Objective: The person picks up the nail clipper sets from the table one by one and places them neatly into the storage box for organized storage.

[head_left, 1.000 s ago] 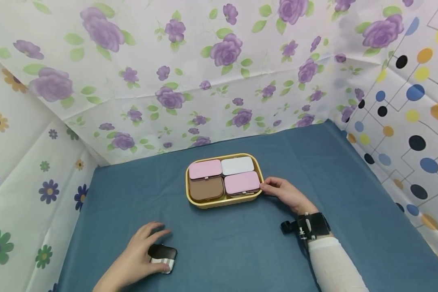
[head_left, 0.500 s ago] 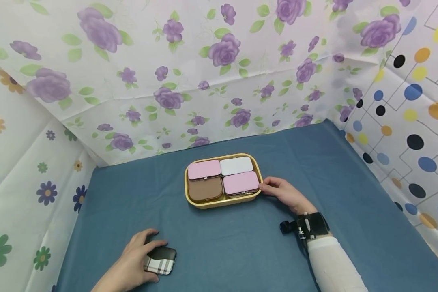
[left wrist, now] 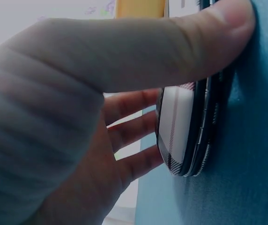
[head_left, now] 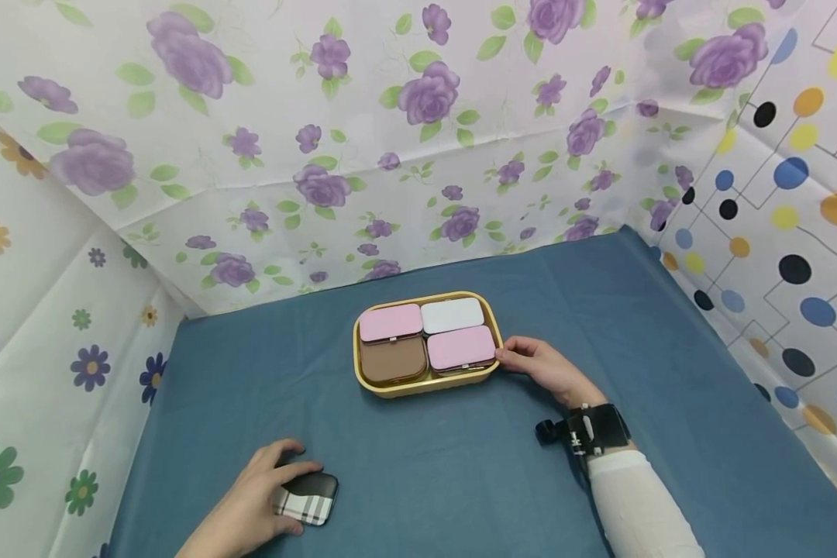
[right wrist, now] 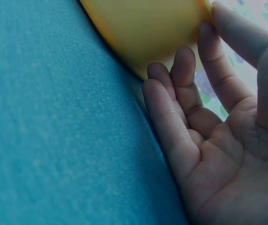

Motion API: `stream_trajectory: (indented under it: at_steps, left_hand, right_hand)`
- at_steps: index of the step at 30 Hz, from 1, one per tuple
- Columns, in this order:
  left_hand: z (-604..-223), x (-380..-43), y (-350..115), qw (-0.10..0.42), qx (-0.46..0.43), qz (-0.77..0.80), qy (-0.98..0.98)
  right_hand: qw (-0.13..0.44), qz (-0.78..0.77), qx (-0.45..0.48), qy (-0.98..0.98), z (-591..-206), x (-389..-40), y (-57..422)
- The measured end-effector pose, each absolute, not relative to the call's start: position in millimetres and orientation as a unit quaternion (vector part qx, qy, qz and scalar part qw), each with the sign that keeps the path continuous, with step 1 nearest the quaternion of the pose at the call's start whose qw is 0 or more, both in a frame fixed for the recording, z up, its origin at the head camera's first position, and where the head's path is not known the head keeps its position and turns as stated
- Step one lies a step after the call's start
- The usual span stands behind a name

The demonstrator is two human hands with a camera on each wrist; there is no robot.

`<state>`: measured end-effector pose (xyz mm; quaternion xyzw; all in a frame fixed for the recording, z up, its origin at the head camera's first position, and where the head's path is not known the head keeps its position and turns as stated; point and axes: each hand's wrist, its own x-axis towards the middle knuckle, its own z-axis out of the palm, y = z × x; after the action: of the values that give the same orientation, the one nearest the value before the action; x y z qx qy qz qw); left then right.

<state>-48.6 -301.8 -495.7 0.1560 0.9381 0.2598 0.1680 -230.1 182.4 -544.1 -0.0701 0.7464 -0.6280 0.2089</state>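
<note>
At the lower left of the head view, my left hand [head_left: 251, 496] grips a small flat case [head_left: 314, 498] with rounded corners, black on one part and white plaid on the other. Seen from the left wrist, the thumb lies along the near side of the plaid case [left wrist: 176, 126] and the fingers are at its far side; the case sits at the blue cloth. My right hand [head_left: 547, 372] holds the right end of a yellow basket [head_left: 390, 392]. The right wrist view has thumb and index fingertip pinching the rim of the yellow basket [right wrist: 148, 33], the other fingers bent below.
Inside the basket lie two pink cases [head_left: 391, 322], a white case [head_left: 453, 315] and a brown case [head_left: 394, 359]. A blue cloth [head_left: 418, 473] covers the table. Flowered sheets [head_left: 363, 139] rise behind and at the left, a dotted sheet [head_left: 795, 232] at the right.
My left hand has come down around the plaid case from just above it, then stayed nearly still. The right hand and basket have kept their place.
</note>
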Motion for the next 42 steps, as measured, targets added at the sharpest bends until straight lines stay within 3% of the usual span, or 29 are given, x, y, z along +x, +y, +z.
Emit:
stream_trajectory:
  at_steps: [13, 42]
  left_hand:
    - [-496.3, -46.8, -302.3, 0.143, 0.194, 0.235, 0.942]
    - [-496.6, -48.5, -301.6, 0.108, 0.151, 0.206, 0.961]
  right_hand:
    - [0.208, -0.626, -0.066, 0.749, -543.3, -229.5, 182.2]
    - [0.205, -0.630, -0.068, 0.746, -544.1, -229.4, 182.2]
